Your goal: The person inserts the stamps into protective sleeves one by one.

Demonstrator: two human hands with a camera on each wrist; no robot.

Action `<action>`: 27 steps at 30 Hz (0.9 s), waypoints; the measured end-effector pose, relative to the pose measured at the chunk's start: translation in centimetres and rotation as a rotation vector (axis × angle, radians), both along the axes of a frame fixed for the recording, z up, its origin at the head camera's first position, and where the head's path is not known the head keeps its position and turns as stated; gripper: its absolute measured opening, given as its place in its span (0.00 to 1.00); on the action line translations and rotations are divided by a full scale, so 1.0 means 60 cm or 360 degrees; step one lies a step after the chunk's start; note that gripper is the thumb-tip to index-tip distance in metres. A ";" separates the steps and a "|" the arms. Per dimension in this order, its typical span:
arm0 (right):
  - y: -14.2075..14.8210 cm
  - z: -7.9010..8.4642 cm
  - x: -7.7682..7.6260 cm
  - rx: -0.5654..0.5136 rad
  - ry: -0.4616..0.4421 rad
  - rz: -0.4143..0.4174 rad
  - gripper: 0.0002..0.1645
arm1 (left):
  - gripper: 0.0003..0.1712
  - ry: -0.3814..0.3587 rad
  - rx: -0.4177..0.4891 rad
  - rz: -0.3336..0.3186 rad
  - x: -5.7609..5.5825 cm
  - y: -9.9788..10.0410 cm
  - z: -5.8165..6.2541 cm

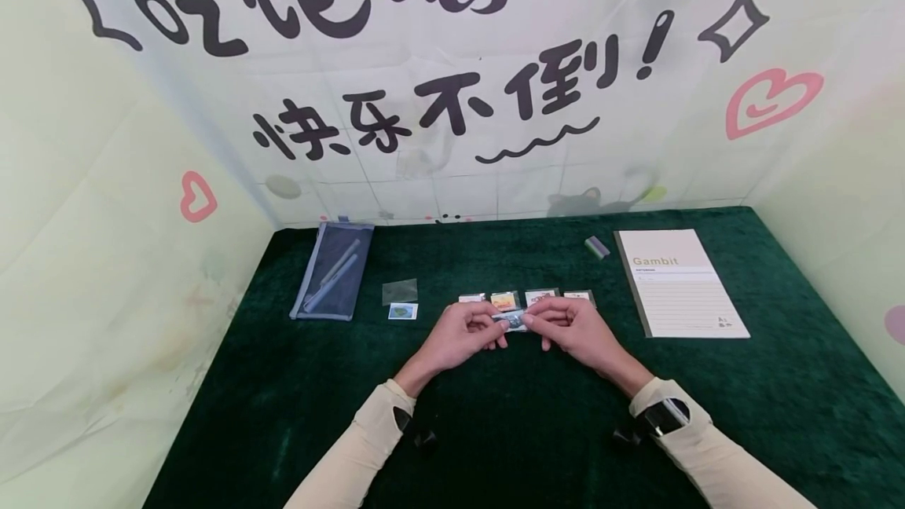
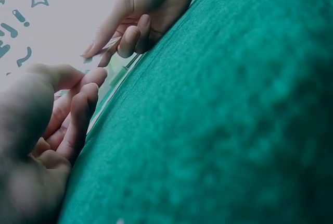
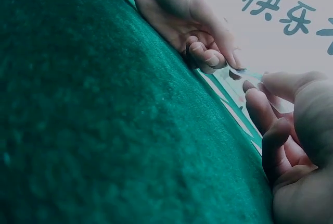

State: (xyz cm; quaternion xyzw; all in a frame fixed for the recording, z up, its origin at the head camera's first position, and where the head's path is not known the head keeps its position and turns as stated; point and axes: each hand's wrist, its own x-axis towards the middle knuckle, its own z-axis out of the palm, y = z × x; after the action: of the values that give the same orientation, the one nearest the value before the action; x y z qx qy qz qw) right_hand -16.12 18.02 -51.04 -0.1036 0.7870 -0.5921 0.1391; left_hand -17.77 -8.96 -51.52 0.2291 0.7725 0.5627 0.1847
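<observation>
A small blue-toned stamp (image 1: pixel 515 321) is pinched between both hands, partly hidden by the fingers. My left hand (image 1: pixel 459 334) grips its left end between thumb and fingertips. From the other side, my right hand (image 1: pixel 576 331) pinches the right end the same way. Both wrist views show the thumbs nearly meeting at the thin piece (image 3: pixel 238 71), low over the cloth. Just behind the hands is a row of several small picture stamps (image 1: pixel 505 302) in clear sleeves. Left of them lies another stamp (image 1: pixel 402 311) with a blue and green picture, beneath an empty clear sleeve (image 1: pixel 400 291).
Dark green cloth (image 1: pixel 509 430) covers the table. A blue zip pouch (image 1: pixel 346 258) with pens lies at the back left. An eraser-like block (image 1: pixel 597 247) sits at the back, and a notebook (image 1: pixel 682 289) lies to the right. Printed fabric walls surround the table.
</observation>
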 end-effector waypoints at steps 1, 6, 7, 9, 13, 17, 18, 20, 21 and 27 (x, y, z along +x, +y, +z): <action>0.000 0.000 0.000 0.0010 0.0005 0.0015 0.19 | 0.12 0.0011 -0.0013 -0.0006 0.000 0.000 -0.001; 0.001 -0.001 0.000 0.0007 0.0006 -0.0017 0.19 | 0.13 0.0040 -0.0009 0.0013 0.001 0.002 -0.003; 0.001 -0.001 0.000 0.0000 0.0002 -0.0037 0.19 | 0.13 0.0031 0.0005 0.0029 0.001 0.002 -0.004; 0.002 0.000 0.000 -0.0023 -0.0013 -0.0072 0.20 | 0.13 0.0015 0.0032 0.0054 0.001 0.003 -0.005; 0.001 0.001 0.002 -0.0028 -0.0034 -0.0058 0.20 | 0.12 0.0012 0.0049 0.0055 0.001 0.004 -0.006; 0.001 -0.001 0.001 -0.0003 -0.0023 0.0005 0.19 | 0.11 0.0038 0.0033 0.0025 0.002 0.004 -0.005; 0.001 -0.001 0.001 0.0004 -0.0012 0.0020 0.19 | 0.11 0.0049 0.0019 0.0020 0.002 0.004 -0.005; 0.000 -0.002 0.001 0.0023 0.0013 0.0047 0.18 | 0.11 0.0077 -0.0017 0.0008 0.003 0.004 -0.003; 0.000 -0.002 0.001 0.0032 0.0027 0.0058 0.18 | 0.11 0.0093 -0.0041 0.0002 0.003 0.005 -0.003; -0.003 0.001 0.002 0.0101 0.0067 0.0087 0.16 | 0.11 0.0157 -0.0132 -0.0016 0.004 0.006 -0.005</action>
State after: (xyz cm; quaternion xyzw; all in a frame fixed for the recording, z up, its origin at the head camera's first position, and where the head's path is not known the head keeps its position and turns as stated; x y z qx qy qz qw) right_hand -16.00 17.82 -50.99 -0.1330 0.8050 -0.5604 0.1419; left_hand -17.51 -8.61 -51.80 0.2525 0.8021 0.5175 0.1585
